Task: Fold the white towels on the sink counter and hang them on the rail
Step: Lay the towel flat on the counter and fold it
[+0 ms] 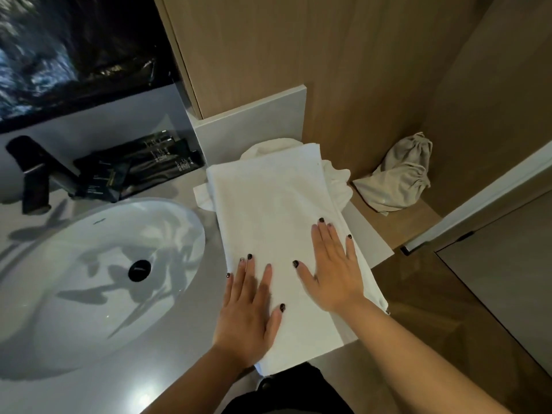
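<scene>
Both hands, my left hand (248, 312) and right hand (334, 270), lay flat and released on the folded towel (268, 210) beside the sink (98, 264); overhanging the counter (179, 339) edge, it could slide off, I judged.

We see a white oval basin (98, 264) with a black drain plug (139, 270), a dark faucet (33, 174) behind it, black toiletry packets (134, 165) near the wall (labels unreadable), and a grey drawstring bag (397, 177) on a wooden ledge (418, 222).
</scene>
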### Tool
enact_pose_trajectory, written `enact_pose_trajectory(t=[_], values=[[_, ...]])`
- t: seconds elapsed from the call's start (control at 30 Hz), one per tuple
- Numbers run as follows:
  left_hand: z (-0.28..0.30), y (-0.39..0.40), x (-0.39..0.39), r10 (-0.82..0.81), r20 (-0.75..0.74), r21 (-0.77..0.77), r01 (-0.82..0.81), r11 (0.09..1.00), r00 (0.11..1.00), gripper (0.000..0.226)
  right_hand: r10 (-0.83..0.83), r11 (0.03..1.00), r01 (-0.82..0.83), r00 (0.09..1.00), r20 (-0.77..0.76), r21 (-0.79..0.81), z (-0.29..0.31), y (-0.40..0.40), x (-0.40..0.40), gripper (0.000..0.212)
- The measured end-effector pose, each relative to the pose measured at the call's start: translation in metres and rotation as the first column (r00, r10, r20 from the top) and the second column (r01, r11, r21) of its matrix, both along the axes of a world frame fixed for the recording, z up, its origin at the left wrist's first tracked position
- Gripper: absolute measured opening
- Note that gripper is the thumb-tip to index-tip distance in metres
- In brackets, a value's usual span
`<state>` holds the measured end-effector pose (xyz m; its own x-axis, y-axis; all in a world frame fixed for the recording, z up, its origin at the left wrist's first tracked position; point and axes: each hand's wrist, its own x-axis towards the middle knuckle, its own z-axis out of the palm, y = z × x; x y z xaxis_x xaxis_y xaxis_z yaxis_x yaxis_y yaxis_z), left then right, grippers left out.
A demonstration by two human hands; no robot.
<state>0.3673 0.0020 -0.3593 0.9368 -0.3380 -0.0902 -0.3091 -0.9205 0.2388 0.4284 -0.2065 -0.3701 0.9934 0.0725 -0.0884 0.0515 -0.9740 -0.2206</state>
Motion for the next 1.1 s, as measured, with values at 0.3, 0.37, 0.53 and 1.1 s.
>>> enact_pose_trajectory(t=[0.3,0.37,0.53,1.1], values=[[0.005,0.026,-0.016,-0.398,-0.076,0.191,0.405,0.894,0.914,0.093,-0.022,0.986,0.008,0.997,0.078,0.167,0.013,0.02,-0.048,0.057],[0.004,0.038,-0.008,-0.503,-0.099,0.232,0.511,0.828,0.859,0.104,0.071,0.975,-0.095,0.99,0.121,0.202,0.016,0.027,-0.078,0.056],[0.01,0.048,0.001,-0.602,-0.047,0.287,0.588,0.756,0.797,0.086,0.264,0.953,-0.274,0.961,0.086,0.129,0.01,0.036,-0.139,0.072],[0.034,-0.018,-0.016,-0.709,-0.15,0.088,0.723,0.685,0.689,0.071,-0.318,0.9,0.178,0.892,0.322,0.397,0.008,0.0,-0.209,0.044]])
